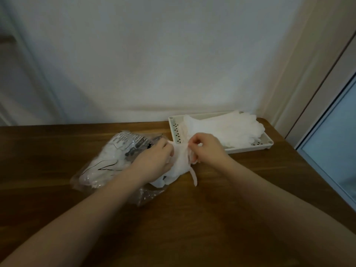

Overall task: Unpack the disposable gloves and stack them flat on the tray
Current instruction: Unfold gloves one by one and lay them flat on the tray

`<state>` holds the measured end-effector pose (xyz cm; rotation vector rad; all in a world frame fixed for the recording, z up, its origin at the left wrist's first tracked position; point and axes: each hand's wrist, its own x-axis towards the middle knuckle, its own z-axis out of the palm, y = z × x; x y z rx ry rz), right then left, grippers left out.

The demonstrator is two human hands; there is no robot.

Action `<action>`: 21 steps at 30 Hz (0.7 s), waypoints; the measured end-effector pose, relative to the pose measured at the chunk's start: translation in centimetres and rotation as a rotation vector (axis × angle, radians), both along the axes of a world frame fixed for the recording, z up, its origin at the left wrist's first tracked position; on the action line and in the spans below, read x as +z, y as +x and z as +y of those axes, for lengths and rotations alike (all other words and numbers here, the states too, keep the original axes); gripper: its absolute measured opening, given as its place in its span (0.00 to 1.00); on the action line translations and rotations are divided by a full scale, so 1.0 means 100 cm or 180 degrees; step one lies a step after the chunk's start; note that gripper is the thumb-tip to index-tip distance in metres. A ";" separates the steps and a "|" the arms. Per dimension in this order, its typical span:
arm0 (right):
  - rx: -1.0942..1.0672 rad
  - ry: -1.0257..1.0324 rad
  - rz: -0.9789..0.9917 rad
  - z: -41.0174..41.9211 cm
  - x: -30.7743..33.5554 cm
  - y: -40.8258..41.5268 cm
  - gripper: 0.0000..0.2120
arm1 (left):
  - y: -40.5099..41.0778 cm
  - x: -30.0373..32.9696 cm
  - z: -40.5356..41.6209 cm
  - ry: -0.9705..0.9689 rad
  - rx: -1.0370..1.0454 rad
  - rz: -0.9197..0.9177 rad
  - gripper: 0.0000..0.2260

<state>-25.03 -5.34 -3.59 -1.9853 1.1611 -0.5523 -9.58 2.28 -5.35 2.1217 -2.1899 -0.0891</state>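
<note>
A clear plastic packet [107, 160] with printed lettering lies on the wooden table, with white gloves still inside. Between my hands hangs a crumpled translucent glove [180, 162], one finger trailing down to the tabletop. My left hand [156, 160] grips its left side, just above the packet's open end. My right hand [206, 149] pinches its upper right edge. At the back right stands a white perforated tray [174, 130] holding a flat stack of gloves [227, 128].
The wooden table [192, 218] ends at a wall behind and has its right edge near a glass door [335, 151]. The tray sits close to the back right corner.
</note>
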 end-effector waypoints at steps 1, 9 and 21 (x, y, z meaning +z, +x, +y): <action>-0.0126 0.0189 -0.0288 0.000 0.005 -0.003 0.07 | 0.002 -0.002 0.001 0.0106 0.0073 -0.0048 0.12; 0.0008 0.1307 -0.2150 0.005 0.023 -0.028 0.12 | 0.008 -0.006 0.004 0.0487 0.0353 0.0209 0.12; 0.0733 0.1741 -0.3071 0.007 0.037 -0.054 0.09 | -0.025 0.039 0.000 0.0416 -0.0068 0.3051 0.15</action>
